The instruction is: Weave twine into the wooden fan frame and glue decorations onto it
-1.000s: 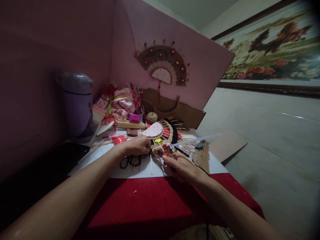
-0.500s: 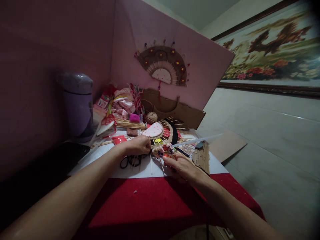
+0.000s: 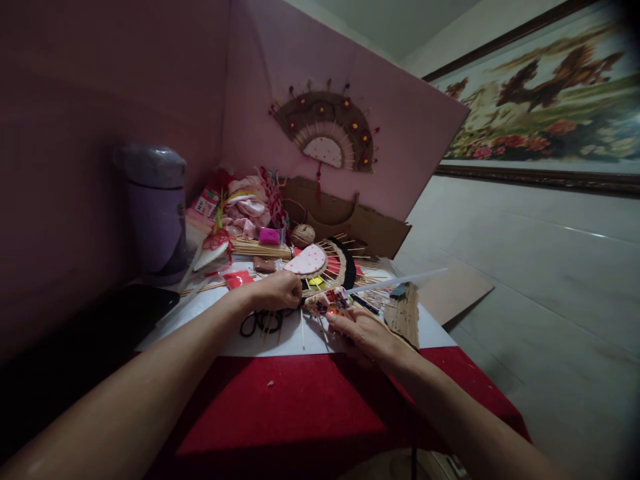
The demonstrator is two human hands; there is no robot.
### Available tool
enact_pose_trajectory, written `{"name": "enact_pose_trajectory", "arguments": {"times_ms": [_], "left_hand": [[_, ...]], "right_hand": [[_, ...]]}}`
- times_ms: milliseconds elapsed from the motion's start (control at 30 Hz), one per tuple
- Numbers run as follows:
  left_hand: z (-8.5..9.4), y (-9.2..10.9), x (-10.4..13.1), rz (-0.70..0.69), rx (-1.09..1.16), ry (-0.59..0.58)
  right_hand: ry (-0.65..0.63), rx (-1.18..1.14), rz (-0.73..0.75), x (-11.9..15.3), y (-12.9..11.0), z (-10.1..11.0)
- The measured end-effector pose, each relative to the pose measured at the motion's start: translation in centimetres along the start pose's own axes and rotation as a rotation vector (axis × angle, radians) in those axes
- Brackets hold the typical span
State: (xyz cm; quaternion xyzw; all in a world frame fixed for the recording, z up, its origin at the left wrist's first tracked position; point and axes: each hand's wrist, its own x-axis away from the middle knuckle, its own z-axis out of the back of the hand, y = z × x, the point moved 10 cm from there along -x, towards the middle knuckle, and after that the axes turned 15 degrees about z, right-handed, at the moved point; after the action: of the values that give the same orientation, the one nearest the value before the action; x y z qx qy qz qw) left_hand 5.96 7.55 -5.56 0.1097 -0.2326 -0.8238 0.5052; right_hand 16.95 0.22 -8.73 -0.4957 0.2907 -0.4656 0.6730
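Observation:
My right hand [image 3: 367, 331] is wrapped round a hot glue gun [image 3: 327, 302] with a flowery pattern and a small red light. A long whitish glue stick [image 3: 400, 280] juts from its back, and its nozzle points left toward my other hand. My left hand [image 3: 281, 291] is closed at the near left edge of a half-round stick fan [image 3: 345, 263]; what its fingers pinch is hidden. The fan has a dotted pink centre [image 3: 307, 260], a twine band and a black outer band over thin wooden sticks. Black-handled scissors [image 3: 265, 323] lie below my left wrist.
A purple flask [image 3: 157, 220] stands at the left. Behind lie pink cloth [image 3: 247, 207], a twine ball [image 3: 303, 235], bundled sticks [image 3: 260, 249] and cardboard [image 3: 345, 210]. A finished fan [image 3: 325, 127] hangs on the pink board. Torn cardboard [image 3: 404, 313] lies right, on the red-covered table [image 3: 280, 400].
Almost nothing differs. The glue gun and its stick have shifted very slightly to the right, while my left hand has stayed in place.

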Motion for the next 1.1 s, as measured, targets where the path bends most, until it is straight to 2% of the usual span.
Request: {"name": "enact_pose_trajectory", "arguments": {"times_ms": [433,833,1100], "left_hand": [[-0.17,0.06,-0.03,-0.021,0.011,-0.013],[-0.02,0.33,0.23,-0.006,0.005,-0.022],[0.13,0.52,0.51,-0.006,0.033,-0.028]], "right_hand": [[0.059,-0.167,0.040,0.21,-0.43,0.06],[0.018,-0.132,0.012,0.40,-0.27,-0.18],[-0.006,-0.080,0.063,-0.09,-0.46,-0.46]]}}
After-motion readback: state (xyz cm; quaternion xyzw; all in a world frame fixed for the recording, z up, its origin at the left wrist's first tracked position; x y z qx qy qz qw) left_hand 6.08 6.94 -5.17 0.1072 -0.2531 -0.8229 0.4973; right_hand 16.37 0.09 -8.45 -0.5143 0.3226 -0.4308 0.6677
